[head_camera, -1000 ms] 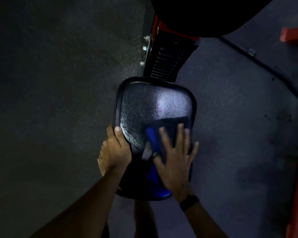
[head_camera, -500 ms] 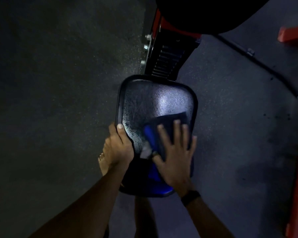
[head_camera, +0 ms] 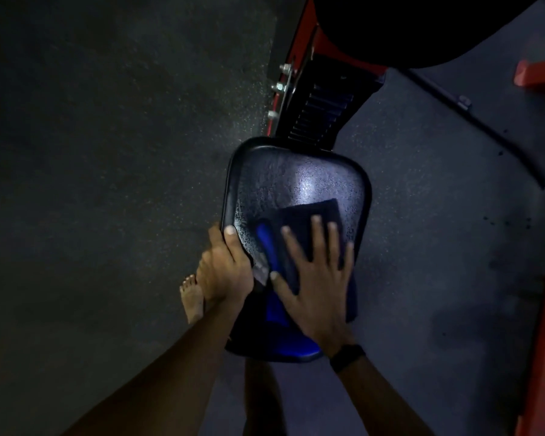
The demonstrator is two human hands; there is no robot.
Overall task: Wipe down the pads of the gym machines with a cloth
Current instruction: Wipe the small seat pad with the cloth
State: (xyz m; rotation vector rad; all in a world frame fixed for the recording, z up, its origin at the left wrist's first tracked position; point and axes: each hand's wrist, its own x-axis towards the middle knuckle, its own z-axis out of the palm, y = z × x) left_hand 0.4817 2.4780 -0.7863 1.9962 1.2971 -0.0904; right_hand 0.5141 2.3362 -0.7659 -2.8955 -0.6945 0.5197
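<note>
Right hand (head_camera: 315, 278) lies flat, fingers spread, pressing the blue cloth (head_camera: 309, 221) onto the black seat pad (head_camera: 296, 180). Left hand (head_camera: 225, 265) grips the pad's left edge, thumb on top. Pad surface glistens wet under light.

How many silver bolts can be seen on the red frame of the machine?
3, in a column on the red frame left of the ribbed black bracket: top bolt, middle bolt, bottom bolt. Others may be hidden.
</note>
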